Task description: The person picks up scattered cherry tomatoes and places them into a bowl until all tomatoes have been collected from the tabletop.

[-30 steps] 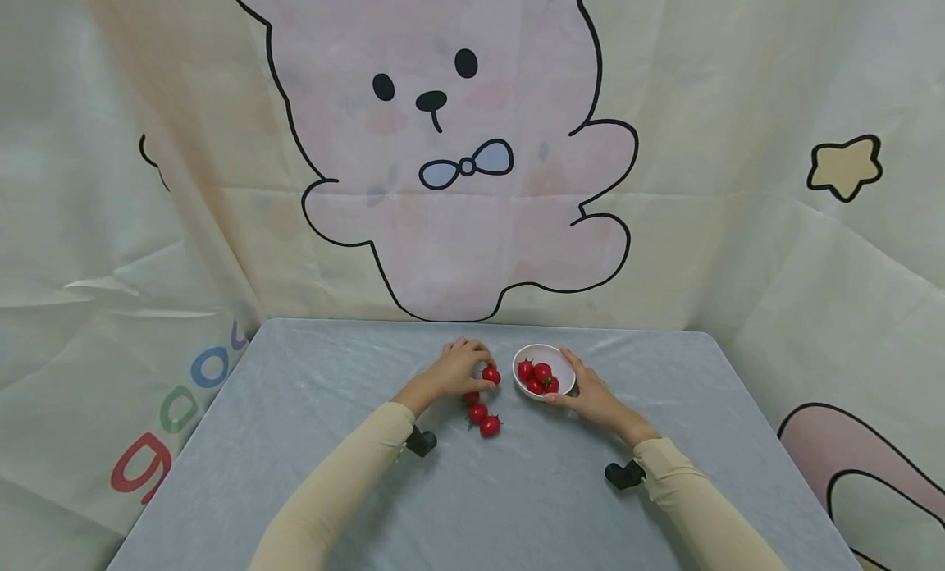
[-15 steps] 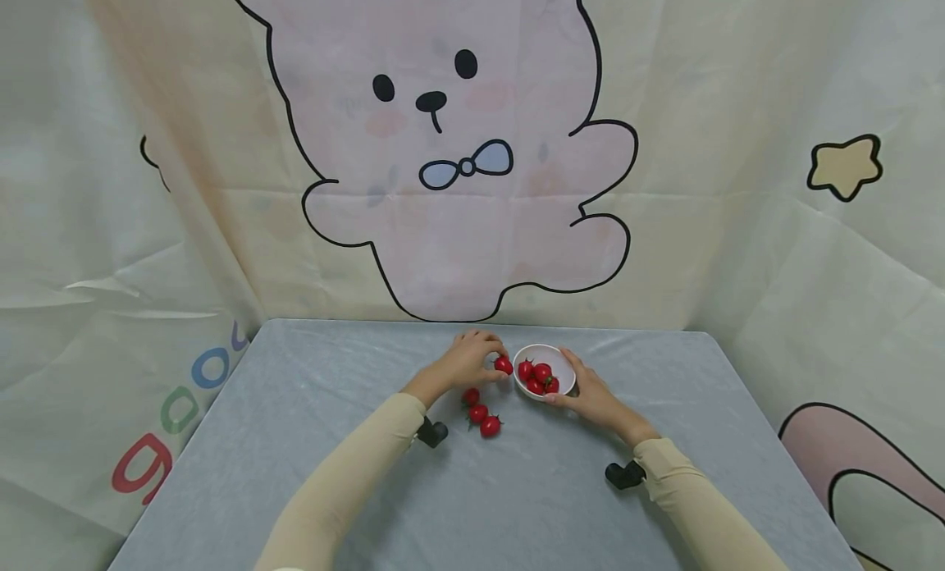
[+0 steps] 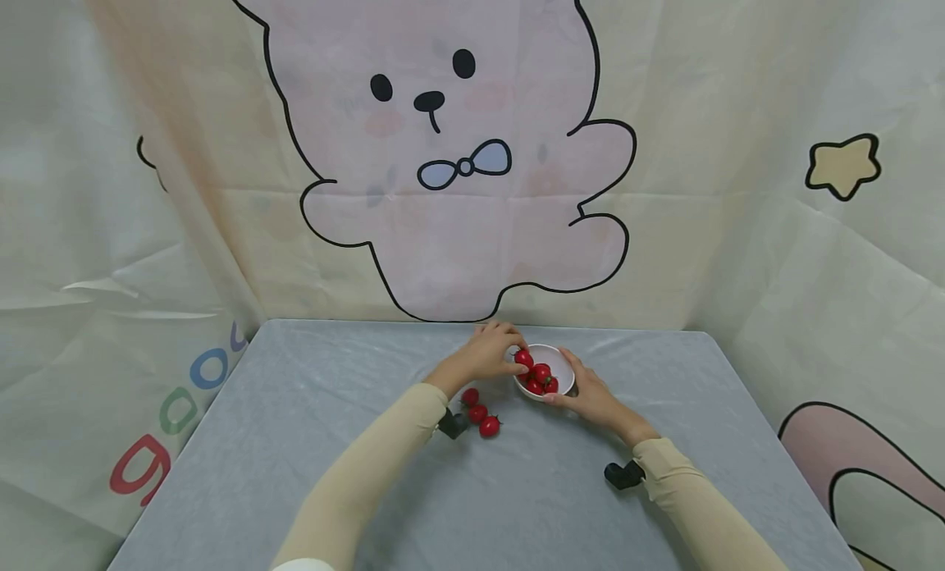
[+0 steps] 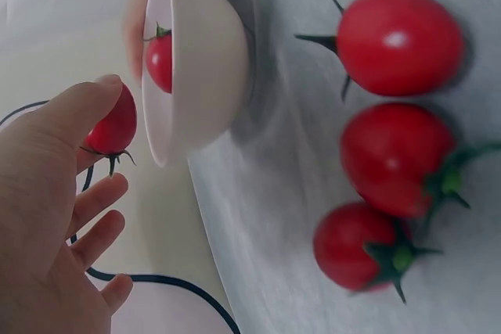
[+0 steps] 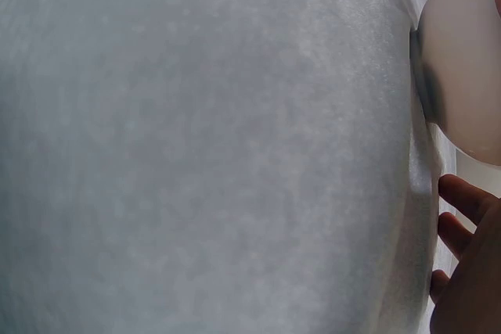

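My left hand (image 3: 481,356) pinches a red cherry tomato (image 4: 117,124) between thumb and forefinger, at the left rim of a small white bowl (image 4: 210,68). The other fingers of that hand are loosely bent and away from the fruit. Several cherry tomatoes (image 3: 542,373) lie inside the bowl, some with green stems showing. From the right side, my right hand (image 3: 594,397) grips the bowl with thumb and fingers spread along its rim. In the right wrist view the bowl's outer wall (image 5: 468,68) shows above the loosely bent lower fingers (image 5: 466,197).
Three more cherry tomatoes (image 3: 478,413) with green stems lie close together on the grey cloth-covered table (image 3: 546,505), left of and nearer than the bowl. Behind the table hangs a curtain (image 3: 679,226) printed with a cartoon bear. Black camera mounts (image 3: 624,475) sit at both wrists.
The left hand has carried its tomato rightward, from beside the loose ones to over the bowl's left rim. The right hand and bowl have stayed in place.
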The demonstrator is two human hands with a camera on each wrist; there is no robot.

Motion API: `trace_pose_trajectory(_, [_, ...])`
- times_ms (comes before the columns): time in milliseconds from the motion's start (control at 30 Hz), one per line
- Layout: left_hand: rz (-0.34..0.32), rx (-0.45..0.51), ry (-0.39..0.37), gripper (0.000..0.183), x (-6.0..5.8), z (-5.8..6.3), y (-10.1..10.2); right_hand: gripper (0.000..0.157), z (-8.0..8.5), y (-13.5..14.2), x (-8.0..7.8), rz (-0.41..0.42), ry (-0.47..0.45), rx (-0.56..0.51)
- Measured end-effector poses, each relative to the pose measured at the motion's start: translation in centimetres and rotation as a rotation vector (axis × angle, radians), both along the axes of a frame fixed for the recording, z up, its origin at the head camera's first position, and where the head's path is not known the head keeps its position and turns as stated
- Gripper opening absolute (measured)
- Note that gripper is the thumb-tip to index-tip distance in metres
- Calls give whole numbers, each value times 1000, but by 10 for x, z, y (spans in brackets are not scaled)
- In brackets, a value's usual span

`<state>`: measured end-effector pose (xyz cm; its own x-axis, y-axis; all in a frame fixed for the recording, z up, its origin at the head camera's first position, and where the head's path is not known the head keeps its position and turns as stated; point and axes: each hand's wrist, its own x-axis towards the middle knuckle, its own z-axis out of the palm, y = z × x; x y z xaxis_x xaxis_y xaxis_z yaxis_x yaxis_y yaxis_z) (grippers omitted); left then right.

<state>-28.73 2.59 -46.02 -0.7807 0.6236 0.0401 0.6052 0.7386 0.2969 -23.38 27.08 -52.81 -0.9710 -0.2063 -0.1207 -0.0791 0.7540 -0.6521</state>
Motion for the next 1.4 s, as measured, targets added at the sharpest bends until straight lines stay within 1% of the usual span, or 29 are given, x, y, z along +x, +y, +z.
trace_pose_trajectory(300, [15,-23,20,39,-1,8,17,107,-2,1,-1,11,21,-3])
trace_pose_trajectory(633, [35,-31,50,38,-5,14,29,106,1,0,0,4,4,9])
trace_pose_trajectory(733, [42,-43,70,39,-6,15,32,107,2,-1,-1,3,-4,7])
trace_pose_trajectory(900, [56,-57,75,39,-6,13,34,107,3,-1,-1,8,-5,7])
trace_pose_trajectory(1100, [64,-44,87,38,-7,5,36,106,2,-1,-1,13,-7,-7])
trace_pose_trajectory(1200, [72,-36,81,37,-7,2,37,106,3,-1,0,15,-11,-10])
trace_pose_trajectory(1400, [84,1,63,36,-7,4,35,108,1,1,-1,15,-6,-13])
